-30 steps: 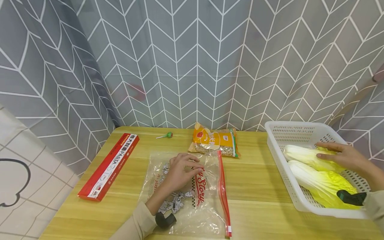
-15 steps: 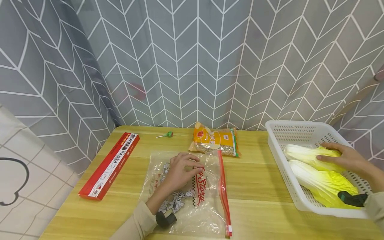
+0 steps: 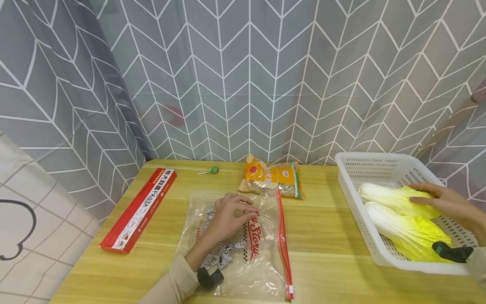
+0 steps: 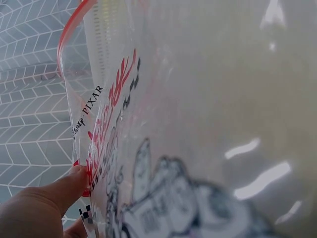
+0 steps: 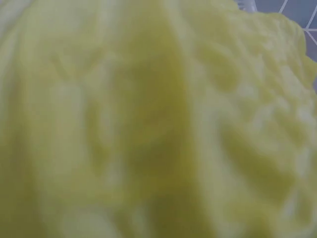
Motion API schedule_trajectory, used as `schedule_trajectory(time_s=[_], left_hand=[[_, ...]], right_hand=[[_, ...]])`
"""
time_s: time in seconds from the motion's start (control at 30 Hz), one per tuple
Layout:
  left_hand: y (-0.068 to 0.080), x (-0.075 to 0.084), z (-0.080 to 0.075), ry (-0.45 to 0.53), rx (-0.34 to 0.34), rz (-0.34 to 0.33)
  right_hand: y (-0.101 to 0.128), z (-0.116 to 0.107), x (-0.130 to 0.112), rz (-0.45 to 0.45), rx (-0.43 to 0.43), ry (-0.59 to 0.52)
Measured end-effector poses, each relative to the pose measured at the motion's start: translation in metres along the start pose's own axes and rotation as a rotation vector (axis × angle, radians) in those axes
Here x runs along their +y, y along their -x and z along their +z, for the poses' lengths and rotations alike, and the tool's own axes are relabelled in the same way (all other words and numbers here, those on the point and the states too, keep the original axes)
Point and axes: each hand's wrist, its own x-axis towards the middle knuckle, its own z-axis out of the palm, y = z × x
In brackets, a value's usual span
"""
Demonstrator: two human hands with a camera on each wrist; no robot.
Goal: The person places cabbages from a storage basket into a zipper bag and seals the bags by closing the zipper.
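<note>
One hand on a zip bag, the other on a cabbage in the basket.

The left hand rests with curled fingers on the clear zip bag, which lies flat on the desk; whether it pinches the film I cannot tell. The right hand lies, fingers fairly straight, on the far cabbage in the white basket, beside a second cabbage. The cabbage looks bulky, leafy-soft at the tip and firmer at the pale stem; best grasped round the middle. The bag looks thin, limp and slippery.

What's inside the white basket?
Two yellow-green cabbages lie in the white basket. The right hand rests on the far one, covering part of it.
</note>
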Motion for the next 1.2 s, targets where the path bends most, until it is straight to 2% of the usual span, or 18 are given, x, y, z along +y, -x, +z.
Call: schedule_trajectory(time_s=[0.2,0.63,0.87,1.07,1.2], left_hand=[[0.0002,-0.0005,0.0002,0.0,0.002,0.002],[-0.002,0.0009,-0.0022,-0.02,-0.009,-0.002],[-0.0023,-0.0001,-0.0021,-0.023,-0.011,-0.002],[-0.0024,-0.0002,-0.0022,-0.02,-0.011,0.0],[-0.0025,0.0002,-0.003,-0.015,-0.008,0.004]], right_hand=[[0.0031,-0.0005,0.0021,0.068,0.003,-0.025],[0.001,-0.0004,0.0003,0.037,0.002,-0.058],[-0.0001,0.0014,0.0035,0.073,0.126,-0.027],[-0.0011,0.0033,0.0043,0.068,0.217,-0.055],[-0.0013,0.0032,0.0017,0.058,0.29,-0.028]])
